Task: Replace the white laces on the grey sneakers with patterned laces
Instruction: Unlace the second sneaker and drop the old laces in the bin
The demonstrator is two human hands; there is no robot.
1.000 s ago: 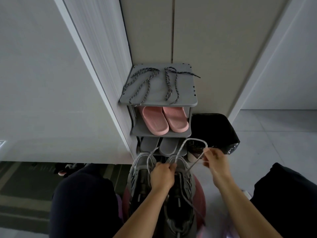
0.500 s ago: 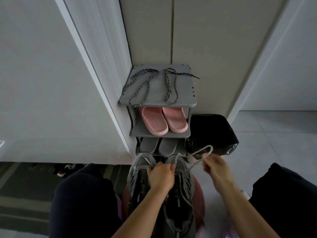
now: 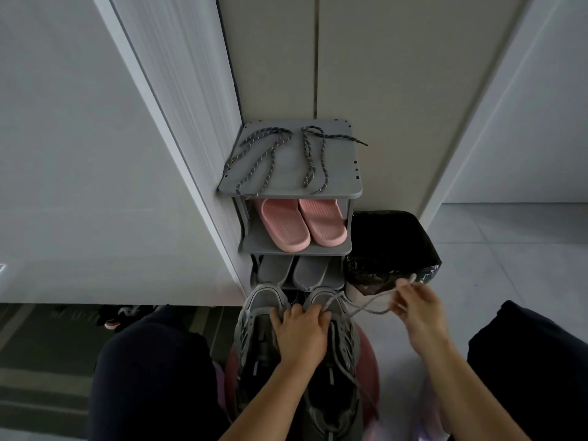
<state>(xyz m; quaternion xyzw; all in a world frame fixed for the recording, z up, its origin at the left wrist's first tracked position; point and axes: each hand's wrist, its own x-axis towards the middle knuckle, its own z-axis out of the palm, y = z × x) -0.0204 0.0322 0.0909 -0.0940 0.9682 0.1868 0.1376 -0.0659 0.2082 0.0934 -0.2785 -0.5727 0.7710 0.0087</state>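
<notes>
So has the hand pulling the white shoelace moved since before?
Yes. The right hand, pinching the white woven shoelace, has moved right and slightly down: from the near-left part of the black plastic bin bag to its near-right corner.

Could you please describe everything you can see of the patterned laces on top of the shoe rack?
The patterned laces are two dark grey, rope-like cords, light-flecked, seemingly woven. They lie loose, side by side on the rack's grey top shelf, each bent into a long loop. One tip of the right lace juts past the shelf's right edge; the left lace reaches the front edge. Only the shelf touches them.
</notes>
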